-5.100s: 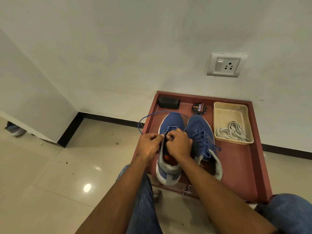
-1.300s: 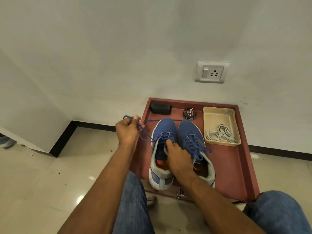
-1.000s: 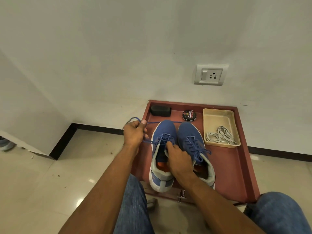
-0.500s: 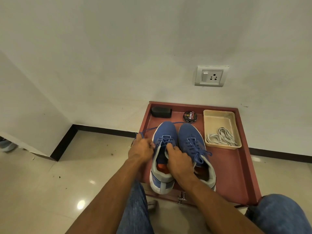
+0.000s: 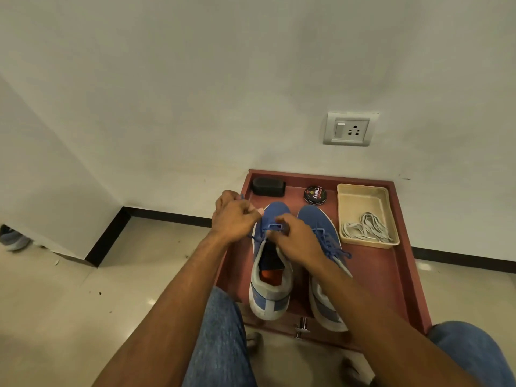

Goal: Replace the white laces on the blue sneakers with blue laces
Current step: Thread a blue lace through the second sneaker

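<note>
- Head view, against half a second before: the left hand (image 5: pixel 236 219) had risen from beside the left sneaker (image 5: pixel 270 258) to the tray's upper-left edge, just left of the shoe's toe, fingers curled round the blue lace (image 5: pixel 272 228), whose end poked out above the knuckles.
- The right hand (image 5: pixel 297 239) had stayed at centre frame over the eyelets of the left sneaker, fingertips pinching the lace where it crossed the tongue.
- The right sneaker (image 5: pixel 321 233), already laced in blue, lay just right of its mate, toe toward the wall; its heel was partly hidden by the right forearm.
- Both shoes sat in the red tray (image 5: pixel 391 275) on the floor against the wall, at centre right.
- At the tray's upper right stood a beige tub (image 5: pixel 363 196); in it lay the white laces (image 5: pixel 367 229), heaped loosely at its near end.
- Along the tray's far edge sat a black block (image 5: pixel 268 186) and a round polish tin (image 5: pixel 315 194), near each other but apart.
- A wall socket (image 5: pixel 349 129) was above the tray.
</note>
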